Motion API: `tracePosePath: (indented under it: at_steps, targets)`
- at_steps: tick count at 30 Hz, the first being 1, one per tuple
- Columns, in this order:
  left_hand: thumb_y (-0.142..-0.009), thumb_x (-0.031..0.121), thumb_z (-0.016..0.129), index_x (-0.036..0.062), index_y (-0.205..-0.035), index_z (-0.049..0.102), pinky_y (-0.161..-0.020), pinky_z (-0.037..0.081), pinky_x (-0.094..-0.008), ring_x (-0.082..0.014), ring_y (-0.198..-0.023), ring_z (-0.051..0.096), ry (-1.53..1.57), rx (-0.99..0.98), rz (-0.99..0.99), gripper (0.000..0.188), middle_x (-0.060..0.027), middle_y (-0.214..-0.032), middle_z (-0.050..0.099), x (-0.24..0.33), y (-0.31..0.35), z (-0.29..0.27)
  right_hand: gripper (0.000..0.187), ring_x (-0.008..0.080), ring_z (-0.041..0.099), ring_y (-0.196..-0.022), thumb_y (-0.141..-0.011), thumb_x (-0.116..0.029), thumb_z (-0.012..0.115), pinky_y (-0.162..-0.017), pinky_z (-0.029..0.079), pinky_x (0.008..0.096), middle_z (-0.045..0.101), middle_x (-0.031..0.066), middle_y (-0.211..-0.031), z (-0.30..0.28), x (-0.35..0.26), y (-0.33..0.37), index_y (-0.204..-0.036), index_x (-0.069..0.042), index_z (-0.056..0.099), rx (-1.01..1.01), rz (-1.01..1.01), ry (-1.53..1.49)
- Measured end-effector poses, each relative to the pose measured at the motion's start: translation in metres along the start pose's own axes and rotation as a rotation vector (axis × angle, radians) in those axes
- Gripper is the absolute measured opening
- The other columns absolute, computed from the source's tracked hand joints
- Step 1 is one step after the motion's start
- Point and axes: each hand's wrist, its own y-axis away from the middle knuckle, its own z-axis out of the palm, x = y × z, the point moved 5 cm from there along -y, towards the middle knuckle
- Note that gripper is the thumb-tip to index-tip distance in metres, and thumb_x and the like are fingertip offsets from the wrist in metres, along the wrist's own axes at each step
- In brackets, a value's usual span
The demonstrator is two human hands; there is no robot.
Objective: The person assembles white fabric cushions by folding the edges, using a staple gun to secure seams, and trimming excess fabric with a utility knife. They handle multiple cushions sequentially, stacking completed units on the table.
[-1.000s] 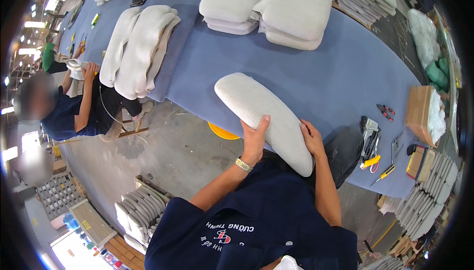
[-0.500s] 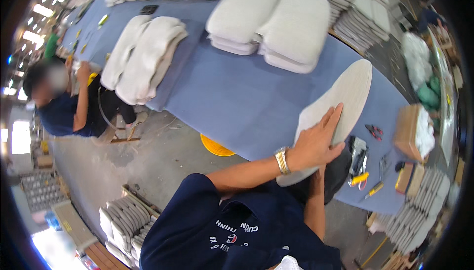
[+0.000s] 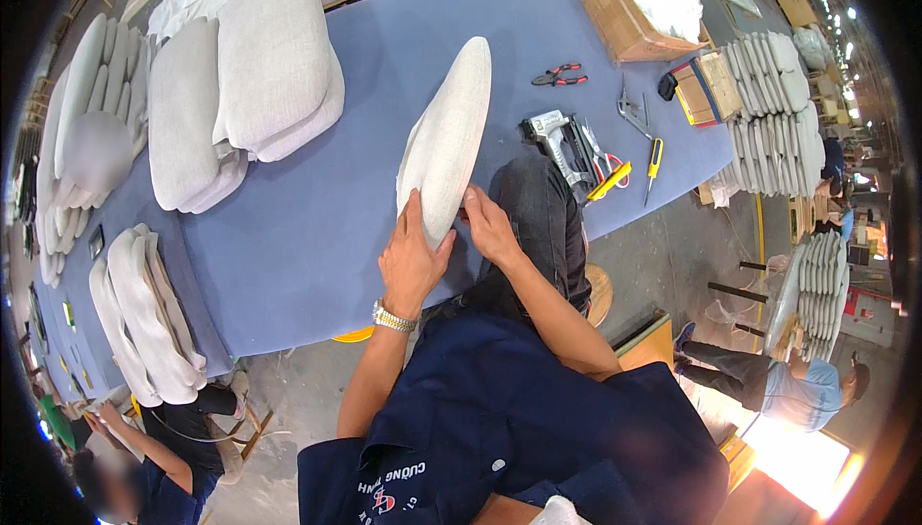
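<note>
Head view shows us a long, pale grey cushion point(image 3: 447, 136) to the left of the silver staple gun point(image 3: 552, 131), over the blue table point(image 3: 288, 256). We cannot tell if its far tip rests on the cloth.

Down and left of the staple gun, the left hand point(image 3: 413, 256) has its fingers and thumb bent around the cushion's near end, only as wide apart as the cushion needs. Just below and left of the gun, the right hand point(image 3: 492, 227) has half-curled fingers by the cushion's near edge. We cannot tell if they pinch it.

We think the far end could dip or twist, because the hold we see is all at the near end. If the cushion swings right, it could bump the staple gun. Its cover could also catch on the red-handled scissors point(image 3: 625, 174) or yellow utility knife point(image 3: 610, 182) just right of the gun.
</note>
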Motion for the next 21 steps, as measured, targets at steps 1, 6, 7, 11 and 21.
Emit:
tracePosePath:
  at_steps: [1,6,7,11,21]
  targets:
    - [-0.083,0.033,0.081,0.0039,-0.156,0.036,-0.090,0.056,-0.0500,-0.0429,-0.115,0.065,0.002,-0.012,0.000,0.090,-0.0249,-0.137,0.061,0.000,-0.001,-0.002,0.054,0.0308,0.071,-0.098,-0.110,-0.040,0.039,-0.091,0.054,0.0398,0.071,0.0213,-0.116,-0.002,-0.012,0.005,-0.145,-0.001,0.053,0.002,-0.012,0.054]
    - [-0.086,0.036,0.079,0.0035,-0.155,0.037,-0.087,0.056,-0.0509,-0.0438,-0.111,0.067,-0.004,-0.015,-0.015,0.087,-0.0263,-0.132,0.064,-0.014,-0.005,-0.002,0.051,0.0341,0.069,-0.111,-0.104,-0.032,0.053,-0.097,0.053,0.0414,0.065,0.0235,-0.131,-0.003,-0.047,0.018,-0.144,0.001,0.053,-0.040,-0.120,0.142]
    - [-0.086,0.037,0.079,0.0030,-0.155,0.037,-0.087,0.056,-0.0511,-0.0435,-0.112,0.067,0.011,-0.043,-0.025,0.088,-0.0262,-0.135,0.062,-0.019,-0.007,0.001,0.051,0.0347,0.068,-0.113,-0.103,-0.031,0.056,-0.098,0.053,0.0417,0.063,0.0237,-0.134,-0.010,-0.049,0.020,-0.143,0.001,0.054,-0.038,-0.126,0.160]
    - [-0.088,0.038,0.077,0.0023,-0.154,0.039,-0.090,0.055,-0.0499,-0.0436,-0.113,0.067,0.042,-0.032,-0.022,0.084,-0.0284,-0.134,0.062,-0.024,-0.005,0.003,0.037,0.0381,0.060,-0.126,-0.096,-0.024,0.065,-0.107,0.048,0.0424,0.062,0.0216,-0.135,-0.080,-0.047,0.022,-0.128,-0.005,0.065,0.266,-0.448,0.411]
    - [-0.088,0.030,0.078,-0.0027,-0.150,0.044,-0.105,0.048,-0.0465,-0.0446,-0.127,0.059,0.049,-0.012,0.107,0.078,-0.0294,-0.142,0.057,-0.015,-0.011,-0.010,0.047,0.0382,0.057,-0.126,-0.086,-0.005,0.065,-0.102,0.051,0.0476,0.049,0.0154,-0.150,-0.284,0.138,0.031,-0.131,-0.019,0.063,0.604,0.323,0.928]
